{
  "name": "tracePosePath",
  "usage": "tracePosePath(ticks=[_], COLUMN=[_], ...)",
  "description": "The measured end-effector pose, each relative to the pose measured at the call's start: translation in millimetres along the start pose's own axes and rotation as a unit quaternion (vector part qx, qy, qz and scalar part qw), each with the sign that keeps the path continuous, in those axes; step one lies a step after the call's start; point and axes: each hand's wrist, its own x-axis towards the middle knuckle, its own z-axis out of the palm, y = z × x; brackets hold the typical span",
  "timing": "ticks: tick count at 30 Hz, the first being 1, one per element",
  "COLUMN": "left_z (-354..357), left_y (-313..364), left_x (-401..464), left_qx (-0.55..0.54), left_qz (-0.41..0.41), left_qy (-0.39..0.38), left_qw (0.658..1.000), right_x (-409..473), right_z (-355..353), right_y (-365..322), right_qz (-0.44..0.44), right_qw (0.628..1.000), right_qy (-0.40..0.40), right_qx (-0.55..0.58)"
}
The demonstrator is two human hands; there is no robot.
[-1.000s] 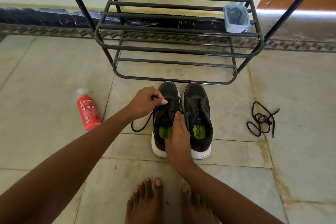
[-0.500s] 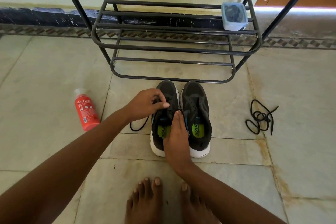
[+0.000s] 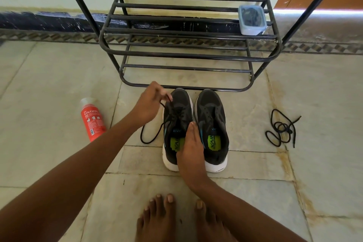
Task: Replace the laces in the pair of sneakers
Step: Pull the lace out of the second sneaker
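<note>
Two black sneakers with white soles and green insoles stand side by side on the floor, toes toward the rack. My left hand (image 3: 151, 102) pinches the black lace (image 3: 155, 133) of the left sneaker (image 3: 177, 112) near its toe end and lifts it; the lace's loose end loops on the floor to the left. My right hand (image 3: 191, 147) rests with straight fingers on the left sneaker's collar, between the two shoes. The right sneaker (image 3: 213, 122) has no lace in its eyelets. A loose black lace (image 3: 280, 127) lies coiled on the floor to the right.
A black metal shoe rack (image 3: 184, 53) stands just behind the sneakers, with a small clear lidded box (image 3: 252, 19) on its shelf at the right. A red spray bottle (image 3: 92, 120) lies on the floor at the left. My bare feet (image 3: 176, 220) are at the bottom.
My left hand has risen and moved toward the toe of the left sneaker, pulling the lace up with it. My right hand has stayed on the shoe's collar.
</note>
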Motion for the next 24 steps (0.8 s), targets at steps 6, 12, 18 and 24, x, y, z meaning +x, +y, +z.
tracePosePath(ticks=[6,12,18,24], left_z=[-20.3,-7.7,23.8,40.0], left_y=[-5.6,-26.2,-34.3,-34.9], left_x=[-3.1,-24.3,-58.9,-71.6], left_qx=[-0.163,0.162,0.280,0.183], left_qz=[-0.067,0.097,0.127,0.093], left_qy=[0.096,-0.103,-0.085,-0.077], left_qw=[0.980,0.977,0.948,0.976], right_x=[0.4,-1.7,30.7,94.6], right_z=[1.9,-6.0,-36.2,-50.1], right_y=[0.6,-6.7,-17.0,-14.3], right_qz=[0.002,-0.069,-0.101,-0.199], right_qw=[1.000,0.997,0.991,0.972], right_qy=[0.009,0.018,0.073,-0.079], right_qx=[0.003,0.004,0.051,-0.102])
